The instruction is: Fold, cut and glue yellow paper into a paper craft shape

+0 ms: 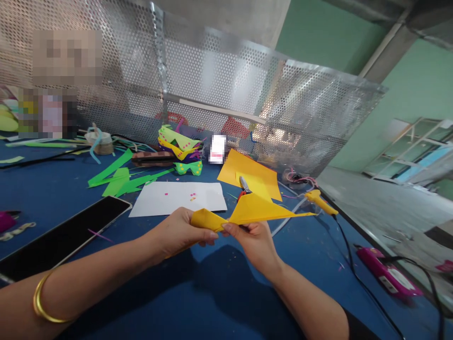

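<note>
Left hand (pixel 179 231): pinching folded end of yellow paper (pixel 247 212).
Right hand (pixel 253 241): gripping same sheet beneath.
Scissors (pixel 244 186): behind, on table (pixel 212 283).

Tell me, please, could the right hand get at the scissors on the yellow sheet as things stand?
Probably not at once: the right hand and left hand both grip the folded yellow paper, though the scissors lie unobstructed just beyond.
</note>
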Action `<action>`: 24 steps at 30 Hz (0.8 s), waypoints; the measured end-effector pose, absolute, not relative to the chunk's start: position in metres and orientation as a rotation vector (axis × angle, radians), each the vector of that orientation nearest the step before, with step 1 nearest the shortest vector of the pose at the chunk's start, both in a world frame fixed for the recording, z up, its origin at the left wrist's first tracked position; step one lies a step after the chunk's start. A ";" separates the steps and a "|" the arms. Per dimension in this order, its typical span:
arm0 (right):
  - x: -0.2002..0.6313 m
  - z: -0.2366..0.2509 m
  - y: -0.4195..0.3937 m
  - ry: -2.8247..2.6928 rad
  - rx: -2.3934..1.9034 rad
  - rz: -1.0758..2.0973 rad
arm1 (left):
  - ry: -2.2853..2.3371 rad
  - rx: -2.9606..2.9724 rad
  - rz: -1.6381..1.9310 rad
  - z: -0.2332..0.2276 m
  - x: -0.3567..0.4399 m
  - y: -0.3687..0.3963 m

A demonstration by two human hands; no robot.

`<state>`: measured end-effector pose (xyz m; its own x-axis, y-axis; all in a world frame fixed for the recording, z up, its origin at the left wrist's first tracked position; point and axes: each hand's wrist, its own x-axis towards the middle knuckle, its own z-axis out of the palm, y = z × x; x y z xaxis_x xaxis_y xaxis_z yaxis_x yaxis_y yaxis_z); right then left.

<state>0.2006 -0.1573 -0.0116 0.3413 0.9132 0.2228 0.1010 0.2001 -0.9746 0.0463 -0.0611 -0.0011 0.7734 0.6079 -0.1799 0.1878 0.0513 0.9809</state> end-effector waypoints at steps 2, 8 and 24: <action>0.200 -0.009 -0.158 -1.066 -1.252 0.773 | 0.669 1.523 0.372 -0.002 0.046 -0.061; 0.200 -0.011 -0.158 -1.011 -1.268 0.763 | 0.697 1.524 0.387 0.001 0.045 -0.064; 0.200 -0.020 -0.157 -0.906 -1.315 0.804 | 0.722 1.523 0.318 -0.006 0.048 -0.064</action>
